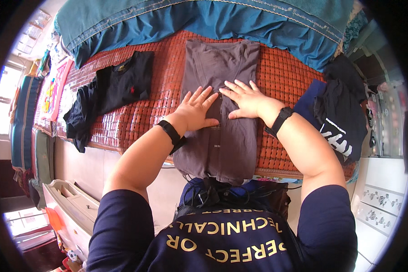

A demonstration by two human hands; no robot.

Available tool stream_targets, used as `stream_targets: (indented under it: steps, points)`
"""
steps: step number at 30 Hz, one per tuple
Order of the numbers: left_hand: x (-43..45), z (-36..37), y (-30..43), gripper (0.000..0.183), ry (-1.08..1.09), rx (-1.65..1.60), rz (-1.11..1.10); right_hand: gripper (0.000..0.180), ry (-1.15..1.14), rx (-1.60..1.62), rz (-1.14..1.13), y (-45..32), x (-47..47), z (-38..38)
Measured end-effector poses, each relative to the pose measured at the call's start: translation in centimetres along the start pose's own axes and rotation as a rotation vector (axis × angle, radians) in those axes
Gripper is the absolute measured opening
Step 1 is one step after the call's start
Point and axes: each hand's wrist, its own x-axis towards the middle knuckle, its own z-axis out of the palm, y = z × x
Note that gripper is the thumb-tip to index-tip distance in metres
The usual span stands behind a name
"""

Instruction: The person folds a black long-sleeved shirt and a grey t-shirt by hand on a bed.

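A dark grey-brown T-shirt (238,136) lies on a reddish-brown tile mat (170,57), its sides folded inward and its neckline at the far end. My left hand (195,110) rests flat on the left part of the shirt, fingers spread and pointing away from me. On the right part lies my right hand (246,100), also palm down with fingers apart. Neither hand grips the cloth. The shirt's lower end reaches the mat's near edge, close to my body.
A black T-shirt (132,81) with a small red emblem lies at the left. Dark clothes (340,112), one with white print, are piled at the right. Blue fabric with a ruffle (204,20) borders the far side. A pink tray (59,90) stands at the far left.
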Motion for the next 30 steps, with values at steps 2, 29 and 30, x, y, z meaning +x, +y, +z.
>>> stream_targets:
  steps: [2,29,30]
  points:
    - [-0.7,0.7,-0.4,0.084,0.113,-0.050,0.002,0.087,0.023,0.020,0.017,-0.8,-0.3,-0.8]
    - [-17.8,8.7,0.7,0.062,0.383,0.079,0.215,0.066,0.676,-0.173,-0.348,-7.4,-16.7,12.6]
    - [-17.9,8.5,1.1,0.061,0.404,0.057,0.217,0.064,0.675,-0.167,-0.388,-7.5,-17.0,12.1]
